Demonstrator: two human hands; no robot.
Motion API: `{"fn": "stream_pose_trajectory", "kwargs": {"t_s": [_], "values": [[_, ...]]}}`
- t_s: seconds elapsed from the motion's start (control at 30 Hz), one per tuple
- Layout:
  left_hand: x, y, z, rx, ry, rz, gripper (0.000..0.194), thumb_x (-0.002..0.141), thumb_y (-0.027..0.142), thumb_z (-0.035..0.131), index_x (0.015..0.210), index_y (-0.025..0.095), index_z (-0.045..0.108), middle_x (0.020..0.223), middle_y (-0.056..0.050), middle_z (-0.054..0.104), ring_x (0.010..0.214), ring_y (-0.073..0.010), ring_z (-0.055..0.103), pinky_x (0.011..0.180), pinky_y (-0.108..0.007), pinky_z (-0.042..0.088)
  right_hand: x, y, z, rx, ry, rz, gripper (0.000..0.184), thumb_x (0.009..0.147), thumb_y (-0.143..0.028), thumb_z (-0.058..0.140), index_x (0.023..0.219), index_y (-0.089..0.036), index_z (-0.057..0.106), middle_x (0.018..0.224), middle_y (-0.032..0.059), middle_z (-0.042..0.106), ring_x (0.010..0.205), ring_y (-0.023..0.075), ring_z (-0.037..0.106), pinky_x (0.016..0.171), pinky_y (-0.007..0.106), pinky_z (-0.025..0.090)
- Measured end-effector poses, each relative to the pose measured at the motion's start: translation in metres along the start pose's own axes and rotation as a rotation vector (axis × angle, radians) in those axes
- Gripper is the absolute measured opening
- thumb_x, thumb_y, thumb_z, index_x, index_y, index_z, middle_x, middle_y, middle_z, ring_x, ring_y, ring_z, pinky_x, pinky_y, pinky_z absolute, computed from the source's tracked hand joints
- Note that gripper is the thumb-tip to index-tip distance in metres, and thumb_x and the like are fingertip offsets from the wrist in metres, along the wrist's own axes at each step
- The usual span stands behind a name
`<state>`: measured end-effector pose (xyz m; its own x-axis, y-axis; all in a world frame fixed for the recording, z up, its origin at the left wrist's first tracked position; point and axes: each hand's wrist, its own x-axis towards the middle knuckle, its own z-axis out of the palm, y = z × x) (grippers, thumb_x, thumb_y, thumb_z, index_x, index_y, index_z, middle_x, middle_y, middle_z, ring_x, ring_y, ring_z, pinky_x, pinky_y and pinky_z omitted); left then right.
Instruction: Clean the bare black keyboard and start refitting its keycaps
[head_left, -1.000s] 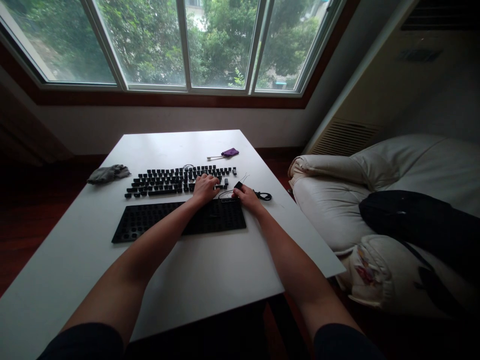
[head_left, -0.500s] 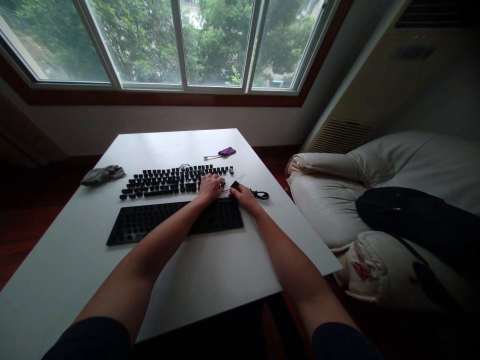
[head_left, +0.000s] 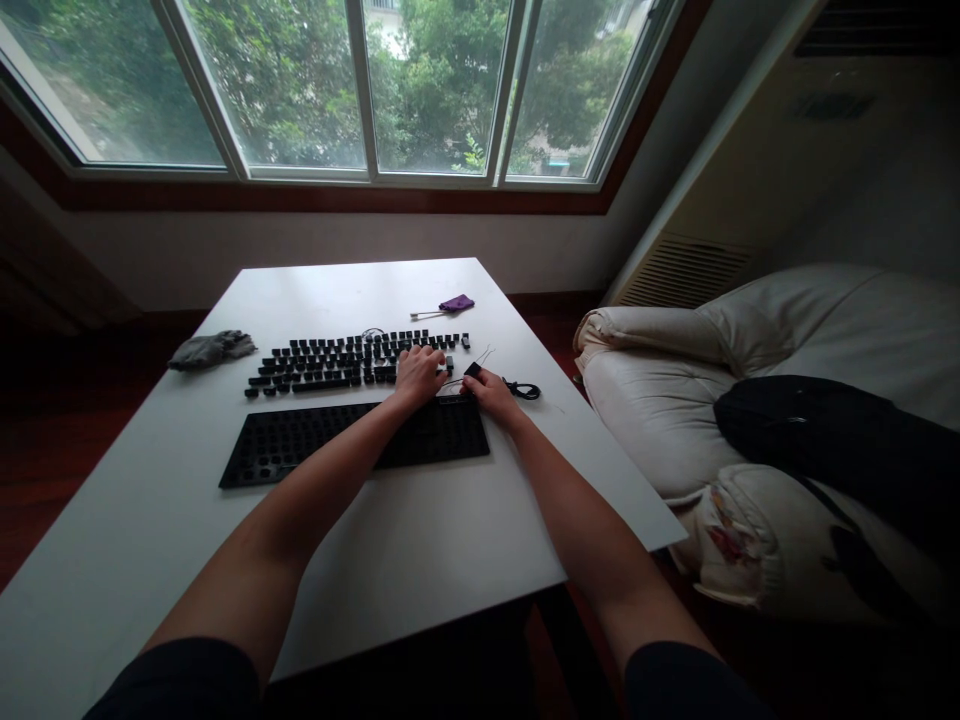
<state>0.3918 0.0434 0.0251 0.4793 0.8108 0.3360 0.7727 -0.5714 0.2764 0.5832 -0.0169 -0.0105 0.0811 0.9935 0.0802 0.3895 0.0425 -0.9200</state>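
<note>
My right hand (head_left: 493, 393) grips a keycap puller (head_left: 473, 370) with a dark handle; its thin wire loops stick out past the fingers above the keyboard's top right corner. My left hand (head_left: 420, 374) reaches over the right part of the loose keycaps (head_left: 322, 362), fingers bent and a little apart, with one keycap just right of them. What lies under its palm is hidden. Below both hands lies the black keyboard (head_left: 296, 440), its keycaps off across the visible left part; my left forearm covers its middle.
A coiled black cable (head_left: 523, 391) lies right of my right hand. Further back sit a purple pouch (head_left: 457, 302) with a thin light stick and, at left, a grey cloth (head_left: 212, 350). The white table (head_left: 442, 540) borders a cream sofa (head_left: 645, 420) with a dark bag (head_left: 810, 425).
My left hand has shifted slightly left, away from the keycap beside its fingers. My right hand keeps the puller in nearly the same place; the whole view has shifted a little.
</note>
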Motion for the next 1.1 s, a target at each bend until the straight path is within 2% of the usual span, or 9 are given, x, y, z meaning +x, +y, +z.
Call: {"fn": "stream_pose_trajectory", "kwargs": {"t_s": [0.17, 0.27, 0.37, 0.5, 0.67, 0.8, 0.9, 1.1], "values": [[-0.031, -0.025, -0.026, 0.041, 0.029, -0.017, 0.016, 0.093, 0.033, 0.057, 0.096, 0.023, 0.07, 0.108, -0.011, 0.067, 0.108, -0.03, 0.053, 0.094, -0.045, 0.036, -0.001, -0.002, 0.001, -0.041, 0.007, 0.002, 0.029, 0.089, -0.047, 0.058, 0.091, -0.019, 0.068, 0.086, 0.0044, 0.076, 0.079, 0.0206, 0.068, 0.077, 0.031, 0.051], [-0.06, -0.052, -0.047, 0.065, 0.059, -0.08, 0.018, 0.094, 0.031, 0.055, 0.095, 0.024, 0.071, 0.11, -0.009, 0.068, 0.109, -0.0293, 0.054, 0.093, -0.044, 0.037, -0.001, -0.001, 0.003, -0.055, 0.018, -0.015, 0.032, 0.088, -0.048, 0.058, 0.089, -0.019, 0.069, 0.085, 0.0042, 0.076, 0.078, 0.0201, 0.068, 0.076, 0.031, 0.051], [-0.093, -0.087, -0.069, 0.105, 0.1, -0.207, 0.02, 0.093, 0.033, 0.054, 0.096, 0.025, 0.072, 0.111, -0.009, 0.069, 0.109, -0.0303, 0.055, 0.092, -0.044, 0.039, 0.0, 0.002, 0.007, -0.045, 0.03, -0.018, 0.036, 0.087, -0.051, 0.058, 0.085, -0.018, 0.07, 0.084, 0.0054, 0.076, 0.077, 0.0204, 0.068, 0.075, 0.031, 0.051], [-0.131, -0.134, -0.098, 0.15, 0.137, -0.406, 0.024, 0.092, 0.038, 0.053, 0.098, 0.024, 0.072, 0.111, -0.01, 0.069, 0.109, -0.0332, 0.055, 0.092, -0.046, 0.042, 0.0, 0.005, 0.016, 0.077, 0.148, 0.01, 0.042, 0.085, -0.055, 0.057, 0.091, -0.016, 0.07, 0.089, 0.0088, 0.077, 0.082, 0.022, 0.071, 0.076, 0.032, 0.052], [-0.172, -0.178, -0.123, 0.18, 0.133, -0.465, 0.027, 0.09, 0.042, 0.054, 0.098, 0.025, 0.073, 0.117, -0.011, 0.068, 0.115, -0.036, 0.054, 0.098, -0.049, 0.042, 0.001, 0.002, 0.021, 0.247, 0.314, 0.03, 0.048, 0.086, -0.06, 0.052, 0.103, -0.017, 0.063, 0.095, 0.0108, 0.077, 0.076, 0.0202, 0.072, 0.063, 0.028, 0.05], [-0.196, -0.205, -0.133, 0.147, 0.147, -0.518, 0.027, 0.087, 0.044, 0.056, 0.1, 0.027, 0.072, 0.12, -0.009, 0.068, 0.118, -0.034, 0.055, 0.104, -0.046, 0.043, 0.007, -0.004, 0.018, 0.21, 0.384, -0.002, 0.048, 0.086, -0.059, 0.05, 0.105, -0.016, 0.063, 0.084, 0.0073, 0.075, 0.061, 0.0152, 0.065, 0.056, 0.025, 0.045], [-0.204, -0.221, -0.131, 0.023, 0.149, -0.503, 0.029, 0.086, 0.042, 0.055, 0.103, 0.026, 0.072, 0.121, -0.007, 0.068, 0.117, -0.0299, 0.058, 0.108, -0.041, 0.043, 0.012, -0.007, 0.016, 0.187, 0.403, -0.005, 0.048, 0.086, -0.06, 0.051, 0.099, -0.016, 0.065, 0.076, 0.0057, 0.072, 0.055, 0.0136, 0.059, 0.054, 0.025, 0.043], [-0.203, -0.23, -0.123, -0.18, 0.082, -0.52, 0.032, 0.081, 0.033, 0.053, 0.106, 0.027, 0.072, 0.116, -0.003, 0.072, 0.111, -0.0259, 0.064, 0.103, -0.037, 0.048, 0.021, -0.012, 0.017, 0.143, 0.419, 0.048, 0.045, 0.081, -0.061, 0.057, 0.085, -0.017, 0.064, 0.066, 0.0032, 0.068, 0.05, 0.0133, 0.053, 0.053, 0.026, 0.043]]}}
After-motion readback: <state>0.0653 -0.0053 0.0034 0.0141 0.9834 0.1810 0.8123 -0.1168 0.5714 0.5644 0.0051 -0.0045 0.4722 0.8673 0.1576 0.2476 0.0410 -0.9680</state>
